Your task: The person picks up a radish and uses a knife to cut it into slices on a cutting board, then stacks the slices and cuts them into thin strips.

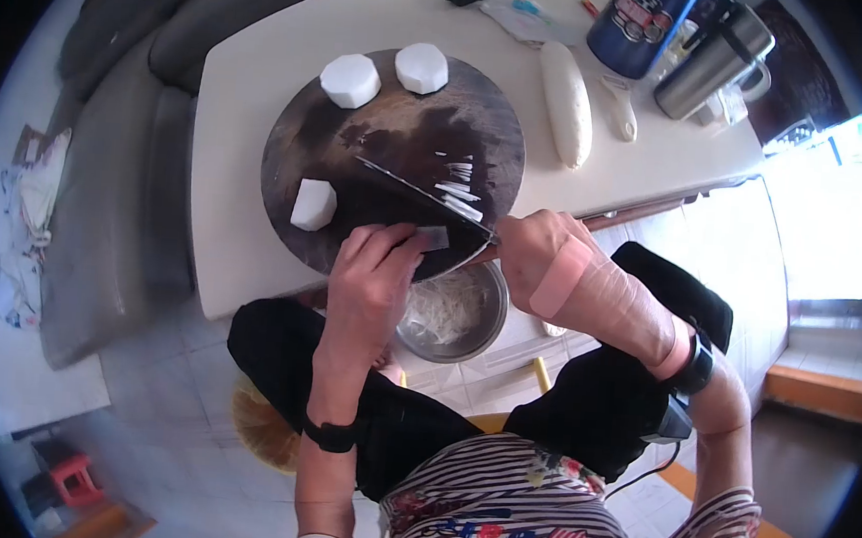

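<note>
A round dark cutting board [320, 141] lies on the table. My right hand [546, 262] is closed round the handle of a knife [416, 192], whose thin blade reaches across the board toward the upper left. Fingers bent, my left hand [376, 265] presses on a few thin white radish slices [433, 237] at the board's near edge. Cut radish strips [459, 193] lie just beyond the blade. White radish chunks stand on the board: one [314, 205] at the left, another [350, 80] at the back, a third [422, 67] beside it.
Below the board's edge, a metal bowl [492, 318] holds shredded radish [443, 310]. On the table [234, 155] to the right lie a whole white radish [565, 104] and a peeler [620, 107]. Behind them stand a blue container [640, 26] and a steel thermos jug [715, 64].
</note>
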Available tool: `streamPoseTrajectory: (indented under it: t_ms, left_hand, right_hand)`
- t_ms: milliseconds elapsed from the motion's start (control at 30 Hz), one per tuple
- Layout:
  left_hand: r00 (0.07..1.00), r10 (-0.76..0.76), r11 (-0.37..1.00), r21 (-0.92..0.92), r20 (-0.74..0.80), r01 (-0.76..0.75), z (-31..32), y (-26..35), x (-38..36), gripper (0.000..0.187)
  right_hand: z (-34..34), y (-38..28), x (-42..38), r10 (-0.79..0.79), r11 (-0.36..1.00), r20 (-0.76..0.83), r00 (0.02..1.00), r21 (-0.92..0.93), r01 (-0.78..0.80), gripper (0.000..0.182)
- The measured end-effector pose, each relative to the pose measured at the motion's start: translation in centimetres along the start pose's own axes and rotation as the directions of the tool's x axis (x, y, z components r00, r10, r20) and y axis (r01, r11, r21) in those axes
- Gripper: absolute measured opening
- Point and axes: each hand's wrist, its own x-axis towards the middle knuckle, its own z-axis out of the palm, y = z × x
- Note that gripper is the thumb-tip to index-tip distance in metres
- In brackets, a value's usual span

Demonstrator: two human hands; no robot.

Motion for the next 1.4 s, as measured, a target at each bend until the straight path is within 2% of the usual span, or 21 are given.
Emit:
streamPoseTrajectory:
  t_ms: [100, 200, 367, 433, 467, 600, 700, 1000, 1133, 1233, 1400]
  left_hand:
    - [0.996, -0.006, 1.000, -0.014, 0.089, 0.008, -0.2, -0.5, 0.4, 0.030]
    - [0.995, 0.019, 1.000, -0.001, 0.099, -0.019, 0.2, -0.8, 0.7, 0.030]
    - [0.998, -0.017, 1.000, -0.005, 0.063, 0.018, 0.7, -0.4, 0.6, 0.032]
    - [0.999, 0.019, 1.000, 0.010, 0.046, -0.019, 0.5, 0.1, 0.4, 0.031]
    - [0.998, 0.053, 0.998, 0.023, 0.031, -0.054, 0.5, 0.4, 0.3, 0.031]
    - [0.995, 0.032, 0.999, 0.001, 0.092, -0.032, 1.4, 0.6, -0.6, 0.030]
    - [0.995, 0.034, 0.999, 0.012, 0.091, -0.035, 1.5, 0.7, -0.6, 0.031]
    - [0.989, -0.005, 1.000, 0.017, 0.147, 0.002, 1.3, 0.5, -0.9, 0.032]
    - [0.991, 0.009, 1.000, 0.018, 0.134, -0.011, 1.4, 0.5, -0.9, 0.032]
    - [0.992, 0.014, 0.999, 0.029, 0.124, -0.017, 1.4, 0.4, -1.0, 0.031]
    - [0.988, 0.011, 1.000, 0.024, 0.154, -0.015, 1.4, 0.4, -1.2, 0.031]
  right_hand:
    - [-0.5, -0.4, 0.3, 0.036, 0.999, 0.022, 0.999, 0.013, -0.036, 0.012]
    - [-0.5, -0.3, 0.2, 0.011, 1.000, -0.013, 1.000, -0.008, -0.011, 0.013]
    - [-0.3, -0.5, 0.3, 0.061, 0.998, -0.004, 0.998, 0.012, -0.061, 0.014]
    - [-0.2, -0.5, 0.2, 0.078, 0.997, -0.003, 0.997, 0.024, -0.078, 0.014]
    - [-0.1, -0.5, 0.0, 0.040, 0.999, -0.026, 0.999, 0.002, -0.040, 0.013]
    - [0.7, -0.4, -0.5, -0.082, 0.994, -0.119, 0.989, -0.080, 0.073, 0.011]
    - [0.4, -0.4, -0.6, -0.115, 0.993, -0.113, 0.987, -0.032, 0.112, 0.009]
    - [-0.6, 0.1, -1.4, -0.201, 0.979, -0.116, 0.973, -0.051, 0.197, 0.007]
    - [-0.9, 0.0, -1.6, -0.186, 0.982, -0.060, 0.981, -0.047, 0.184, 0.006]
    - [-0.8, -0.2, -1.7, -0.220, 0.975, -0.108, 0.969, -0.008, 0.221, 0.007]
    - [-0.1, -0.4, -1.0, -0.282, 0.958, -0.090, 0.955, -0.079, 0.275, 0.008]
